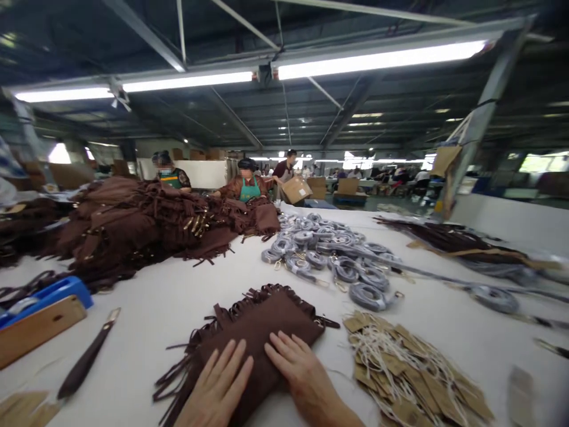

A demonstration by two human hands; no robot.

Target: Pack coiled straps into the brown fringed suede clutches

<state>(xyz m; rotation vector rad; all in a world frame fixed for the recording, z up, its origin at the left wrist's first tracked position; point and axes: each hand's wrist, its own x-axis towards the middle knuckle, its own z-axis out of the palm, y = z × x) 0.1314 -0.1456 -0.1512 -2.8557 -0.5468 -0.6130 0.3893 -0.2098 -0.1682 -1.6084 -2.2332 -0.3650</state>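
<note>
A dark brown bag (275,314) with fringe along its left and far edges lies flat on the white table. My left hand (217,382) rests on its near left part, fingers spread. To the right, my right hand (302,370) lies on the bag's near right part with its fingers stretched out. Both palms face down, and neither hand grips anything. A small strap with metal hardware (326,322) sticks out at the bag's right corner.
Brown fringed bags (128,219) are heaped at the back left. Coiled grey straps (347,267) lie behind the bag, with tan tags on white strings (404,367) at right. A blue tape dispenser (73,287), a phone (42,329) and a brown strap (86,362) are at left. People stand beyond.
</note>
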